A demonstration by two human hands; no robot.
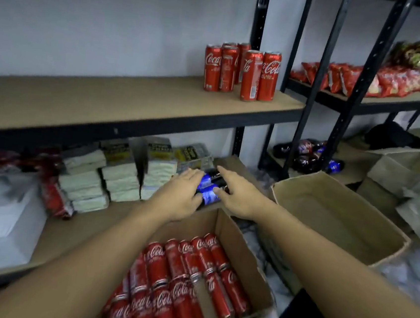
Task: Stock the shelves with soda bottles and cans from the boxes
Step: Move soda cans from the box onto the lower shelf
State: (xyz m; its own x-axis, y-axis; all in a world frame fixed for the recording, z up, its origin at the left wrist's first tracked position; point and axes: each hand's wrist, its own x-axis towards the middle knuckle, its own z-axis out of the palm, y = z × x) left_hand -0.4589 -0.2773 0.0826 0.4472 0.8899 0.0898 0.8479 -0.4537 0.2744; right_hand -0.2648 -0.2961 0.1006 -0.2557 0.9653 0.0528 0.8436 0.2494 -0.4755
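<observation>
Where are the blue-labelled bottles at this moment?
Head view, centre: the bottles are at the lower shelf, between the left hand and right hand, right of the pale packs, just beyond the box of red cans.
</observation>
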